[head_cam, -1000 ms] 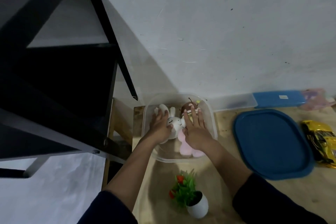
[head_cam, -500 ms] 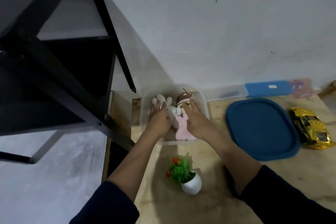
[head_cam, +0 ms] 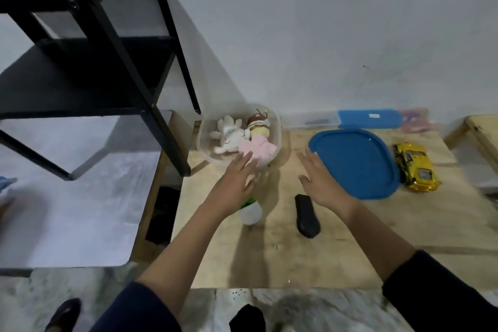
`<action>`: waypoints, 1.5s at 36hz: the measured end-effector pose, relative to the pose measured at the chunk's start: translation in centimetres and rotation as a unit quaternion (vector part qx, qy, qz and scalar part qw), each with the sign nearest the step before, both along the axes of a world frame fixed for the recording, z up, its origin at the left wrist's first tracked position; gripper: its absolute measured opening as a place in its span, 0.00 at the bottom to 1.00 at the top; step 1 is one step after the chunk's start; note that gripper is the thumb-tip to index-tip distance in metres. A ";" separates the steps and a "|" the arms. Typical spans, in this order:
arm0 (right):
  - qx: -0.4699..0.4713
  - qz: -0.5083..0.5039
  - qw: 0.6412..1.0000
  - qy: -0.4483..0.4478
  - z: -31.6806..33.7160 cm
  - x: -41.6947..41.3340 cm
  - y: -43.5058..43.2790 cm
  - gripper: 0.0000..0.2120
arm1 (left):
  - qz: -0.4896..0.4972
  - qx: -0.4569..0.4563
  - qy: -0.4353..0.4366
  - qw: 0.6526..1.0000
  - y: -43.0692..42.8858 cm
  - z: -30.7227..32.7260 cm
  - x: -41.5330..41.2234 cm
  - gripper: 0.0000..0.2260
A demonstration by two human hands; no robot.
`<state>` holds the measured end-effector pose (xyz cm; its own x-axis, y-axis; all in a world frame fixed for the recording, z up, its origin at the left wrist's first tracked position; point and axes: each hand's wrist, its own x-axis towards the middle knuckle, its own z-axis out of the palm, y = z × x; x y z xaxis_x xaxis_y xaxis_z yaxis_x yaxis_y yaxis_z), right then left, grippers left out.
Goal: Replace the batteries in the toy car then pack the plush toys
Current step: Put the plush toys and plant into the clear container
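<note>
Clear plastic container (head_cam: 206, 147), upper centre: holds white bunny plush (head_cam: 229, 137), bee plush (head_cam: 260, 128), pink plush (head_cam: 260, 150).
Blue lid (head_cam: 355, 167), right of container, flat on wooden table (head_cam: 336, 256).
Yellow toy car (head_cam: 416, 170), just beside the lid, right.
Left hand (head_cam: 234, 183): fingers straight, spread, empty, at container's near rim.
Right hand (head_cam: 320, 183): fingers spread, empty, beside the lid.

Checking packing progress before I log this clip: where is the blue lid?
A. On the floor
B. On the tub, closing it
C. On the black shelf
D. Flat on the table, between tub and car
D: the lid lies flat on the table, with the uncovered tub on one side and the car on the other.
</note>
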<state>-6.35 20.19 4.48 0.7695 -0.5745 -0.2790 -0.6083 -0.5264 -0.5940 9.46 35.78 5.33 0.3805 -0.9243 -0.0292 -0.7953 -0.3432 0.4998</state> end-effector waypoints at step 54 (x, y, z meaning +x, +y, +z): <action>-0.163 0.018 0.914 0.371 -5.4 -5.6 4.4 0.25 | 0.211 0.243 -0.065 0.945 7.5 -4.5 -2.6 0.25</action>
